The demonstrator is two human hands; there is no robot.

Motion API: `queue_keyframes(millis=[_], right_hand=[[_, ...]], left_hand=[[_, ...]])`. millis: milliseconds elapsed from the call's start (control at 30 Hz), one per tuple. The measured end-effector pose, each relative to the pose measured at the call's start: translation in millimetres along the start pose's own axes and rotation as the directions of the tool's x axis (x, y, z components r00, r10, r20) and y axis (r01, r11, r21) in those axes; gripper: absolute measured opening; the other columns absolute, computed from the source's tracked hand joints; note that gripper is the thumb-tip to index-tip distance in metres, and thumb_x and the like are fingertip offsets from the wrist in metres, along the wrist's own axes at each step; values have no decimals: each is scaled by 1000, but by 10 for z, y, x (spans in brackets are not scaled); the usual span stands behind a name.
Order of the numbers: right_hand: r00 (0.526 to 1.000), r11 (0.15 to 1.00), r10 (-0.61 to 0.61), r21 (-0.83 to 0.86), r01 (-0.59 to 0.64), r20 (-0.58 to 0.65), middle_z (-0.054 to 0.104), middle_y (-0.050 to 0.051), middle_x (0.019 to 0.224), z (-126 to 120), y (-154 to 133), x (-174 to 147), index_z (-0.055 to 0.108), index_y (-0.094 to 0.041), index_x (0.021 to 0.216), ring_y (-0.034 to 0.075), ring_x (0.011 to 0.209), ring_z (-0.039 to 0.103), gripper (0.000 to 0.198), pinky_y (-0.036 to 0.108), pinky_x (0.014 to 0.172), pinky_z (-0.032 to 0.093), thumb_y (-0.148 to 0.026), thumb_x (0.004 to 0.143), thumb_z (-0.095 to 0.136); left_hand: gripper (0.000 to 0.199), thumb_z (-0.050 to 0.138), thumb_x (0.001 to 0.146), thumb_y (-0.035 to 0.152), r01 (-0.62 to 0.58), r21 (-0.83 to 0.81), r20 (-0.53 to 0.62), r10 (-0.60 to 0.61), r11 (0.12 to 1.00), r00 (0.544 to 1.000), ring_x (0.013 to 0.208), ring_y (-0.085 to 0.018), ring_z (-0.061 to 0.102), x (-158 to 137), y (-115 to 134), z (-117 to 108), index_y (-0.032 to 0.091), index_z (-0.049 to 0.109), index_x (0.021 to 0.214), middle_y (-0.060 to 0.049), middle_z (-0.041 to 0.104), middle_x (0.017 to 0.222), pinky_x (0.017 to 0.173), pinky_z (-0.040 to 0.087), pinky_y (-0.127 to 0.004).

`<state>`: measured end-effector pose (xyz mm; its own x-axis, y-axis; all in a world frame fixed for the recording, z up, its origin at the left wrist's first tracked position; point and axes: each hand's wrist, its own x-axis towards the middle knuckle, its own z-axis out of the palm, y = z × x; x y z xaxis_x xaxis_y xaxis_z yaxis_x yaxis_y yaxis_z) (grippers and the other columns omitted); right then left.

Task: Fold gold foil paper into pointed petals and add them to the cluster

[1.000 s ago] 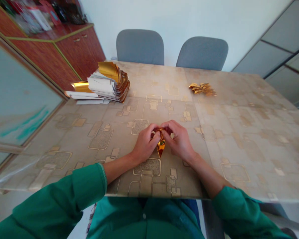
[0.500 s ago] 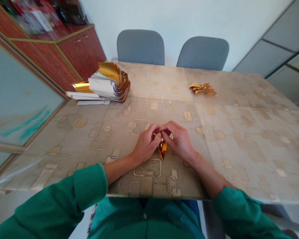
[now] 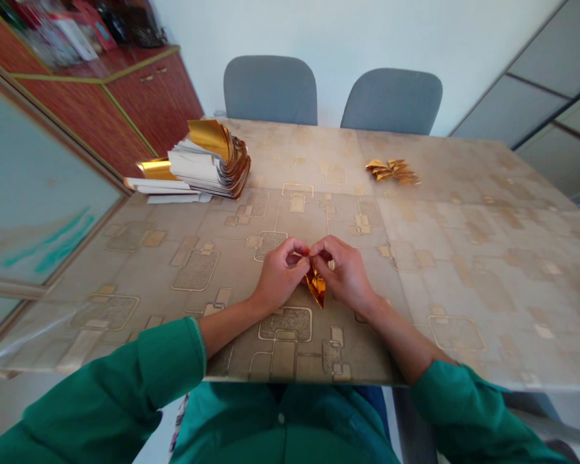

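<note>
Over the near middle of the table, a piece of folded gold foil paper [image 3: 316, 286] hangs with its pointed end downward. My left hand [image 3: 281, 270] pinches its upper end between thumb and forefinger. From the other side my right hand [image 3: 342, 265] grips the same piece, its fingertips almost meeting the left ones. The top of the fold is partly hidden behind my fingers. Farther back on the right lies a row of folded gold foil pieces [image 3: 392, 171], apart from both hands.
A thick stack of gold and white paper sheets [image 3: 198, 169] lies at the back left of the patterned tablecloth [image 3: 444, 258]. Two grey chairs [image 3: 270, 90] stand behind the table. At the left is a red-brown cabinet [image 3: 149, 96] with bags on top.
The foil piece's pointed end has swung slightly to the right. My left fingertips have shifted a little at its top. Both hands keep their grip in nearly the same place.
</note>
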<state>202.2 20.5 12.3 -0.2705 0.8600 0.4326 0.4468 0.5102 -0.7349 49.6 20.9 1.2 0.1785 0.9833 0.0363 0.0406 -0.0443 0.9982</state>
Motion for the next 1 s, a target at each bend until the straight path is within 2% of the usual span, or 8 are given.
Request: queue_keyframes(millis=[133, 433, 567, 700, 767, 833, 900, 1000], right_hand=[[999, 999, -16, 29, 15, 49, 60, 0, 83, -31, -30, 17, 59, -20, 91, 12, 73, 56, 12, 24, 67, 44, -10, 87, 53], [998, 999, -40, 3, 40, 41, 58, 0, 78, -14, 25, 22, 59, -20, 85, 11, 69, 55, 12, 23, 63, 43, -10, 85, 53], [988, 997, -13, 81, 0, 153, 65, 2, 96, -120, -20, 18, 57, -23, 108, 12, 77, 60, 22, 26, 70, 49, -12, 90, 50], [921, 991, -134, 47, 126, 366, 57, 6, 126, -244, -87, -4, 53, -28, 123, 18, 108, 59, 43, 35, 90, 51, -6, 86, 50], [880, 988, -144, 19, 152, 453, 52, 7, 133, -260, -90, -13, 56, -28, 118, 20, 115, 56, 38, 38, 95, 49, -8, 86, 53], [866, 988, -138, 6, 154, 481, 55, 6, 126, -248, -63, -15, 61, -26, 106, 19, 110, 58, 22, 37, 93, 50, -13, 90, 55], [864, 988, -145, 22, 154, 481, 60, 4, 114, -229, -21, -9, 62, -25, 96, 18, 103, 60, 10, 34, 87, 51, -18, 93, 55], [881, 986, -163, 45, 160, 444, 62, 3, 107, -232, 30, 7, 63, -24, 91, 16, 98, 61, 12, 31, 84, 51, -23, 97, 53]], left_hand=[[11, 63, 77, 22, -50, 32, -7, 50, 998, 999, 66, -9, 62, -11, 0, 8, 16, 54, 80, 3, 58, 75, 60, 50, -19], [14, 62, 74, 26, 93, -62, 33, -91, 994, 995, 59, -9, 60, 3, 12, -8, 16, 54, 79, 3, 58, 70, 50, 47, -17], [21, 65, 73, 31, 83, -93, -38, -87, 992, 995, 61, -11, 62, 69, 27, -79, 18, 52, 80, 3, 58, 72, 50, 51, -19], [17, 64, 70, 27, 38, -69, -135, -47, 997, 990, 59, -9, 60, 160, 41, -197, 17, 53, 79, 2, 58, 73, 47, 48, -17], [15, 63, 69, 25, 30, -55, -151, -38, 998, 988, 59, -9, 58, 192, 45, -237, 17, 54, 77, 2, 58, 72, 47, 46, -16], [16, 63, 69, 25, 52, -59, -149, -61, 997, 987, 59, -9, 58, 210, 45, -258, 17, 54, 78, 2, 59, 73, 47, 47, -17], [17, 64, 71, 27, 84, -55, -122, -90, 995, 988, 60, -10, 59, 218, 41, -269, 17, 54, 80, 2, 60, 75, 48, 49, -18], [20, 63, 77, 32, 43, 13, -66, -42, 999, 997, 69, -12, 63, 212, 35, -291, 17, 57, 90, -1, 63, 85, 54, 53, -20]])
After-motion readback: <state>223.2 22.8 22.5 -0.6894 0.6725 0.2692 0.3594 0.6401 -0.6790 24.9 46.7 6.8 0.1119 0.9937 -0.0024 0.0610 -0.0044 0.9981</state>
